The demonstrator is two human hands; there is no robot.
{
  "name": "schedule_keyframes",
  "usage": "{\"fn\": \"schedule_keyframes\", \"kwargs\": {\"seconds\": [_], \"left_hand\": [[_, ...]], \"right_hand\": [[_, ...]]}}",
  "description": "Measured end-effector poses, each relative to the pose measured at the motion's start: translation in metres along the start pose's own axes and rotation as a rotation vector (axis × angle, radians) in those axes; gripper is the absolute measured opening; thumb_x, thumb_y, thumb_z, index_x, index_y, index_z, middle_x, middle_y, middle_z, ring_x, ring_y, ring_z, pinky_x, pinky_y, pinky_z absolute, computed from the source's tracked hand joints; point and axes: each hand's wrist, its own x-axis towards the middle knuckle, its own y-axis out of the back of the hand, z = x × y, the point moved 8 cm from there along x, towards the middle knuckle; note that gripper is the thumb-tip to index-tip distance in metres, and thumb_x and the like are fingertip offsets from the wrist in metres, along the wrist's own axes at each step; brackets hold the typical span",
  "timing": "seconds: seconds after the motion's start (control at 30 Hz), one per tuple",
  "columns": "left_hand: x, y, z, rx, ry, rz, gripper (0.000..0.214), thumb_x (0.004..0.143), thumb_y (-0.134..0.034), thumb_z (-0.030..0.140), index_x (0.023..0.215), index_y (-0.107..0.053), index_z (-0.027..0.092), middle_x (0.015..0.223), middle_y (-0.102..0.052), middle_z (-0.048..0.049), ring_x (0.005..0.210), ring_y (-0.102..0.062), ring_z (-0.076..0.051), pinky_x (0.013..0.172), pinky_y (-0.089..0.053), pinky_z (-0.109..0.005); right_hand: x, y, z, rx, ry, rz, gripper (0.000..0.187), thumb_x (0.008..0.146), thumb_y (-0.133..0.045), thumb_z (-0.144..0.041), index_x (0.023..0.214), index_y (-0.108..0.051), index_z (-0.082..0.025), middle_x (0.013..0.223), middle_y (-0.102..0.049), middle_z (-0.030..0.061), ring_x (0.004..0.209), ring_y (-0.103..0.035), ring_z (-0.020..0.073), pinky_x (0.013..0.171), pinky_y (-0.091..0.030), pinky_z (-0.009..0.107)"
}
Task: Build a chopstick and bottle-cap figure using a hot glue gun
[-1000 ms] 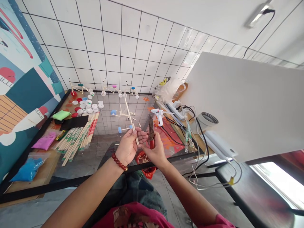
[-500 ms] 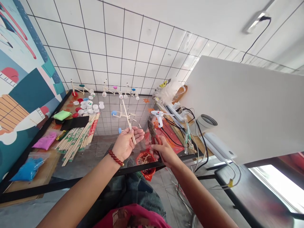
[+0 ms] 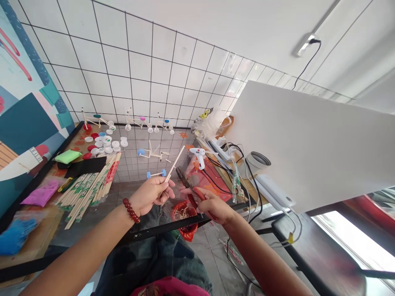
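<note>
My left hand (image 3: 151, 193), with a red bead bracelet on its wrist, is closed round a thin wooden stick (image 3: 175, 163) that slants up to the right. My right hand (image 3: 211, 205) grips the red handles of a pair of pliers (image 3: 189, 187). The pliers' dark jaws point up and left and sit right beside the lower part of the stick. Both hands hover over the near edge of a glass-topped table (image 3: 129, 197), above a red bag (image 3: 184, 216) holding short wooden bits.
A bundle of wrapped chopsticks (image 3: 92, 185) lies at the left, with bottle caps (image 3: 103, 142) behind. Small stick-and-cap models (image 3: 152, 153) stand toward the tiled wall. A white glue gun (image 3: 199, 155), cables and a white board (image 3: 308, 139) crowd the right side.
My left hand has turned palm down and closed on the stick, which now tilts right. My right hand has dropped and tipped the pliers' jaws toward the stick. The view has shifted left.
</note>
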Motion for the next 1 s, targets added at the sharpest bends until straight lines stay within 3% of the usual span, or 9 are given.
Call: {"fn": "schedule_keyframes", "kwargs": {"seconds": [0.2,0.37,0.53,0.73,0.83,0.93,1.0], "left_hand": [[-0.001,0.001,-0.002,0.118,0.061,0.008,0.014,0.082,-0.061,0.025,0.086,-0.057,0.012,0.059,-0.065,-0.0049,0.035,-0.036,-0.004,0.038,-0.012,-0.015],[0.001,-0.002,-0.011,0.145,0.089,-0.064,0.023,0.078,-0.067,0.032,0.085,-0.058,0.012,0.06,-0.065,-0.0052,0.036,-0.035,-0.004,0.038,-0.009,-0.016],[0.002,-0.005,-0.014,0.162,0.099,-0.095,0.023,0.079,-0.067,0.033,0.084,-0.058,0.012,0.06,-0.065,-0.0054,0.036,-0.034,-0.003,0.039,-0.008,-0.017],[0.002,-0.005,-0.015,0.244,0.115,-0.105,0.02,0.084,-0.06,0.032,0.085,-0.059,0.012,0.059,-0.063,-0.005,0.036,-0.03,-0.003,0.039,-0.009,-0.019],[0.001,-0.006,-0.013,0.266,0.085,-0.155,0.024,0.083,-0.062,0.036,0.084,-0.059,0.012,0.055,-0.061,-0.0039,0.035,-0.027,-0.003,0.039,-0.01,-0.019],[0.0,-0.004,-0.016,0.315,0.12,-0.205,0.026,0.081,-0.062,0.037,0.085,-0.059,0.012,0.054,-0.061,-0.0042,0.035,-0.027,-0.003,0.039,-0.009,-0.02],[-0.001,-0.002,-0.021,0.353,0.176,-0.228,0.026,0.081,-0.062,0.036,0.084,-0.059,0.011,0.054,-0.061,-0.005,0.034,-0.027,-0.003,0.039,-0.009,-0.02]], "right_hand": [[0.002,-0.007,-0.003,-0.17,-0.034,-0.032,0.061,0.051,-0.056,-0.01,0.109,-0.071,-0.023,0.115,-0.068,0.0015,0.101,-0.062,0.0216,0.077,-0.049,0.028],[0.005,-0.015,-0.013,-0.276,-0.01,-0.068,0.057,0.052,-0.056,-0.012,0.106,-0.071,-0.021,0.113,-0.068,0.0019,0.102,-0.06,0.0226,0.075,-0.047,0.027],[0.008,-0.012,-0.012,-0.321,0.009,-0.083,0.052,0.055,-0.056,-0.012,0.104,-0.07,-0.021,0.096,-0.068,-0.0001,0.087,-0.06,0.0175,0.067,-0.045,0.023],[0.011,-0.009,-0.009,-0.487,0.044,-0.127,0.026,0.063,-0.057,-0.012,0.086,-0.066,-0.018,0.079,-0.059,-0.0028,0.07,-0.052,0.0116,0.061,-0.041,0.021],[0.01,-0.003,-0.012,-0.534,0.099,-0.079,0.021,0.065,-0.06,-0.013,0.084,-0.059,-0.02,0.083,-0.059,-0.0023,0.077,-0.056,0.0138,0.068,-0.045,0.024],[0.008,0.007,-0.011,-0.464,0.077,-0.009,0.037,0.064,-0.064,-0.014,0.099,-0.053,-0.023,0.101,-0.062,0.0001,0.093,-0.063,0.0181,0.079,-0.049,0.029],[0.006,0.006,-0.012,-0.494,0.073,-0.047,0.049,0.063,-0.064,-0.012,0.109,-0.052,-0.023,0.113,-0.061,0.0027,0.102,-0.063,0.0196,0.088,-0.049,0.033]]}}
